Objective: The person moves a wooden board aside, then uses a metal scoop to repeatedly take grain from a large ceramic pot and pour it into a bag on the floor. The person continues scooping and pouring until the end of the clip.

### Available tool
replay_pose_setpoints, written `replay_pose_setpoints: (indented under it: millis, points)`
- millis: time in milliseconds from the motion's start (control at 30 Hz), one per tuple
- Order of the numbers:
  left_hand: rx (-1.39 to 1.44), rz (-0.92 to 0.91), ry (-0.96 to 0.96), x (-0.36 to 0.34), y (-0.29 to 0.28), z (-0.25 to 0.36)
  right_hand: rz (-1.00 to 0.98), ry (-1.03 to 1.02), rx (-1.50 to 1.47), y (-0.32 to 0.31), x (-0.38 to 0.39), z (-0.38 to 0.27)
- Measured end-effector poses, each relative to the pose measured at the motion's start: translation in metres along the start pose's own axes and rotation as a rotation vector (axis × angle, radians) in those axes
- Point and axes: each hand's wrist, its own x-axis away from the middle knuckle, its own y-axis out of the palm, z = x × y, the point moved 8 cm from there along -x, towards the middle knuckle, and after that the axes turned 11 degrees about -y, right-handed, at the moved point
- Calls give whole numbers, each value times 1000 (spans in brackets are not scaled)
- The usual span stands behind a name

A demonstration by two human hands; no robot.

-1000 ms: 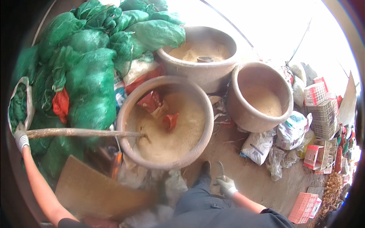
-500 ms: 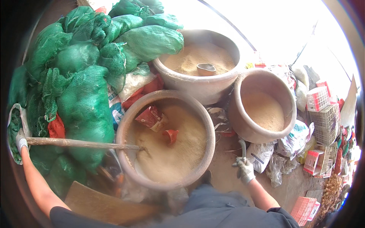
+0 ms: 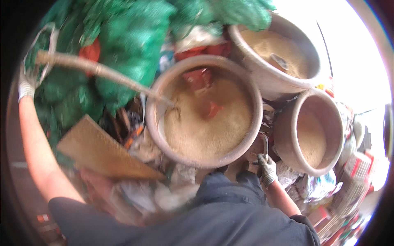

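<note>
At the left, my gloved left hand (image 3: 28,82) grips a white-rimmed bag (image 3: 52,37) with green mesh inside, close to a long wooden stick (image 3: 94,69) that slants down into a large clay vat (image 3: 180,139) of tan powder. A red scoop (image 3: 211,108) and a red-and-white packet (image 3: 199,78) sit in that powder. My gloved right hand (image 3: 266,166), just below the vat's right side, is closed on a curved metal tool (image 3: 264,143), perhaps a blade. The picture is motion-blurred, so fine detail of the fingers is unclear.
Green mesh sacks (image 3: 131,37) are piled behind. Two more powder vats (image 3: 266,71) (image 3: 283,135) stand to the right, one with a metal scoop (image 3: 279,61). A board (image 3: 98,151) and plastic bags lie left of my legs. Crates (image 3: 357,168) crowd the right side.
My view has swung, shifting the vats rightward. My left hand has risen in the picture with the bag, and the stick's near end now sits higher, above that hand. My right hand still holds the tool.
</note>
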Motion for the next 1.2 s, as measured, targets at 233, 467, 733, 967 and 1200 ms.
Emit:
replay_pose_setpoints:
  millis: [233, 467, 733, 967, 1200]
  points:
    - [-388, 16, 445, 234, 18, -38, -223, -72, 88, 10, -61, 42]
    - [-703, 222, 549, 299, -61, -85, -493, 60, 101, 54, -35, 45]
    - [-1304, -278, 558, 351, 2, -360, -350, -4, 33, -19, -51, 59]
    - [-1445, -453, 273, 346, -55, -552, -102, 76, 12, -89, -14, 49]
    - [-1651, -594, 641, 362, -30, -612, -75, 148, 115, -47, 36, 67]
